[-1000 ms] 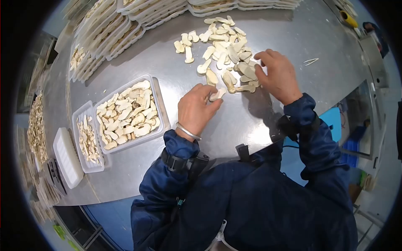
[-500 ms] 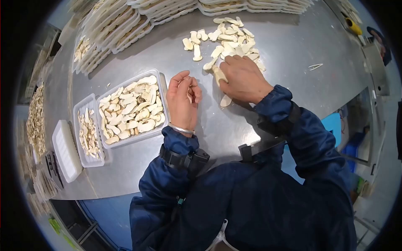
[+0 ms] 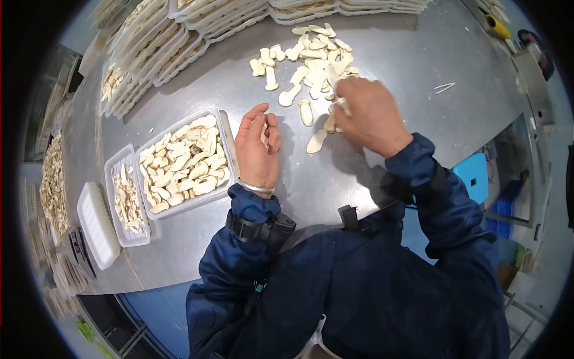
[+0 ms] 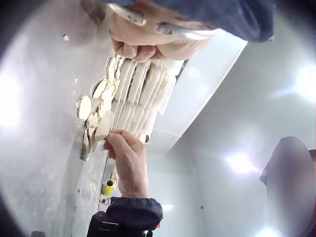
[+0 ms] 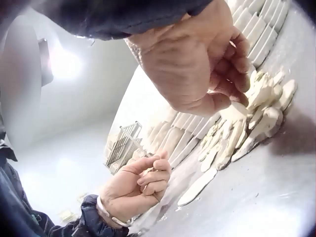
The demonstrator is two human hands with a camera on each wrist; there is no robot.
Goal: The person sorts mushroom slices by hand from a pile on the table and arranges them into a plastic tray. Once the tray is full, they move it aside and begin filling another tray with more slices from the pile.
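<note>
Pale mushroom slices lie in a loose pile (image 3: pixel 317 66) on the metal table. Over the pile's near right edge, my right hand (image 3: pixel 373 116) pinches a mushroom slice (image 4: pixel 104 125) between thumb and fingers, slightly blurred in the head view. A single long slice (image 3: pixel 317 142) lies just below that hand, and another (image 3: pixel 305 112) lies to its left. My left hand (image 3: pixel 258 149) is held beside the filled tray, palm turned inward and fingers loosely curled. From the right wrist view, the left hand (image 5: pixel 140 185) shows the same loose curl, its palm partly hidden.
A clear plastic tray (image 3: pixel 228 182) heaped with slices stands left of my left hand, beside a narrower tray (image 3: pixel 145 238) of small pieces. A white lid-like tray (image 3: pixel 98 227) leans further left. Stacked filled trays (image 3: pixel 233 27) line the back. White tweezers (image 3: pixel 443 88) lie at right.
My left hand released its slice and drew back left beside the tray; a darker slice now shows there. My right hand reached into the pile, then pulled back right with a slice.
</note>
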